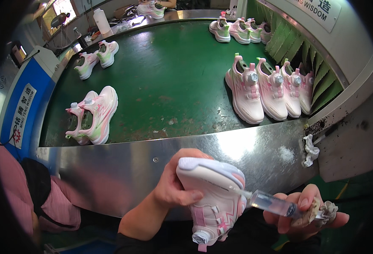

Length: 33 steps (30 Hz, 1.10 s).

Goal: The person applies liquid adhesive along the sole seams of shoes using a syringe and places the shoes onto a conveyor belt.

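Observation:
In my left hand [176, 186] is a pink and white sneaker [210, 194], tipped so that its toe and sole edge face up and its dial closure hangs low. My right hand [299, 207] grips a clear syringe [273, 203] with a dark plunger tip and some liquid inside. The syringe's nozzle meets the seam between the shoe's upper and sole. A crumpled, stained rag or tissue [315, 213] is bunched in the right fingers around the plunger end.
A green conveyor belt [165, 76] lies behind a metal ledge [110, 173]. Pink sneakers [248, 93] stand in a row beside green curtain strips [326, 80]. Another pair [104, 114] sits at left. A crumpled white tissue [310, 150] rests on the ledge. At far left, a person's pink clothing [59, 203] shows.

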Tool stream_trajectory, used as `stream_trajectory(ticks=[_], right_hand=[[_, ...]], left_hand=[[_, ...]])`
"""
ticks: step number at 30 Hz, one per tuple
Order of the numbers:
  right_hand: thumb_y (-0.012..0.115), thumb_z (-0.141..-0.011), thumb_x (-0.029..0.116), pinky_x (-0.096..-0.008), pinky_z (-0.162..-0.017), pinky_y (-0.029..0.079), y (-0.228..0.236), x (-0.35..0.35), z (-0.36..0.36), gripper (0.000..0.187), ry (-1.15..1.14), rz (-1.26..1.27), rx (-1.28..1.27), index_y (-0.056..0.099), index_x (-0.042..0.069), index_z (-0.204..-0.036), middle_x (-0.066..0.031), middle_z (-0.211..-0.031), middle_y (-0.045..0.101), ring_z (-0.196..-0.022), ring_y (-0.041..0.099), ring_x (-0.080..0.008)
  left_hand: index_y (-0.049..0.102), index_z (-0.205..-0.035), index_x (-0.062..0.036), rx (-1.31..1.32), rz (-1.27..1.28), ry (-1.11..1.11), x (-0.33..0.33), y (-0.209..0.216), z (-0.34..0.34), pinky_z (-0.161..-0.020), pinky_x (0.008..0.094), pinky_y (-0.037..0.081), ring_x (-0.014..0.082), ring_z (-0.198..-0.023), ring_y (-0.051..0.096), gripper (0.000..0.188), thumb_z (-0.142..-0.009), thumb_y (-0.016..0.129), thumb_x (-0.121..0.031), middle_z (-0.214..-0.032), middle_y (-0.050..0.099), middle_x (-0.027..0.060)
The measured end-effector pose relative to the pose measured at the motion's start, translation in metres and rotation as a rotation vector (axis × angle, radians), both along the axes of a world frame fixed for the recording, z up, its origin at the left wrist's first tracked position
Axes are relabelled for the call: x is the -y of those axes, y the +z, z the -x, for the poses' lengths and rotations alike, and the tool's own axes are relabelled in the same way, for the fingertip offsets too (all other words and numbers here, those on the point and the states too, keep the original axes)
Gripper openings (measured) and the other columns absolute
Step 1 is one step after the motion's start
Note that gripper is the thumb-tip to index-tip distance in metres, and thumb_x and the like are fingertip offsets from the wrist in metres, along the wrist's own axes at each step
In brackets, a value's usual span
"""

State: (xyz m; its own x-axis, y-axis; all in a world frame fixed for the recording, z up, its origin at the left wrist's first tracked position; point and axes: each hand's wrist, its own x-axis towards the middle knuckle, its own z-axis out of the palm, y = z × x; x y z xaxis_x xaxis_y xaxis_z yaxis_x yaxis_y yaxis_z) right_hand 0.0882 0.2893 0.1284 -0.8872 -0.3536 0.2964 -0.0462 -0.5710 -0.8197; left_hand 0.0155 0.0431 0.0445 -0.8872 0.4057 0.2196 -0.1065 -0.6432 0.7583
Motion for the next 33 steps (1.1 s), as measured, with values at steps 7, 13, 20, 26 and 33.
stream_trajectory(ticks=[7, 13, 20, 26, 33], right_hand=[[0.05, -0.084, 0.065, -0.0476, -0.086, 0.036, 0.006, 0.01, 0.003, 0.067, 0.122, 0.03, 0.032, 0.046, 0.006, -0.116, -0.0269, -0.094, 0.063, -0.098, 0.053, -0.0344], [0.054, -0.084, 0.062, -0.0443, -0.084, 0.035, 0.006, 0.014, 0.003, 0.066, 0.159, 0.04, 0.08, 0.047, 0.005, -0.117, -0.0266, -0.1, 0.063, -0.106, 0.049, -0.0329], [0.054, -0.084, 0.061, -0.0414, -0.084, 0.036, 0.006, 0.022, 0.003, 0.064, 0.105, 0.052, 0.104, 0.049, 0.005, -0.115, -0.0273, -0.101, 0.063, -0.101, 0.049, -0.0286], [0.055, -0.084, 0.061, -0.0399, -0.08, 0.038, 0.004, 0.022, 0.005, 0.064, 0.081, 0.013, 0.054, 0.049, 0.006, -0.114, -0.0268, -0.102, 0.063, -0.098, 0.051, -0.0276], [0.055, -0.082, 0.064, -0.0364, -0.07, 0.038, -0.002, 0.018, -0.001, 0.067, 0.005, -0.036, 0.045, 0.05, 0.006, -0.113, -0.0252, -0.096, 0.064, -0.085, 0.052, -0.0258]], left_hand=[[0.048, -0.116, -0.0029, -0.084, -0.061, -0.049, 0.0, 0.004, -0.008, -0.09, 0.0454, 0.049, 0.0337, -0.105, 0.059, 0.062, -0.06, 0.074, -0.003, -0.109, 0.057, 0.0253], [0.048, -0.117, -0.0019, -0.206, -0.006, -0.047, 0.004, -0.002, -0.007, -0.091, 0.048, 0.05, 0.0358, -0.106, 0.059, 0.063, -0.06, 0.075, -0.002, -0.109, 0.057, 0.0257], [0.05, -0.116, 0.0015, -0.201, 0.013, -0.027, 0.004, -0.005, -0.009, -0.089, 0.0478, 0.05, 0.0365, -0.103, 0.061, 0.062, -0.06, 0.076, -0.003, -0.109, 0.058, 0.0255], [0.048, -0.12, -0.0008, -0.116, 0.004, -0.159, 0.01, 0.003, -0.005, -0.093, 0.0379, 0.046, 0.0224, -0.106, 0.057, 0.059, -0.065, 0.071, 0.004, -0.113, 0.057, 0.0132], [0.049, -0.115, 0.0028, -0.121, 0.07, -0.014, 0.012, -0.005, -0.002, -0.087, 0.0443, 0.051, 0.0351, -0.101, 0.062, 0.061, -0.061, 0.076, -0.007, -0.109, 0.058, 0.0248]])
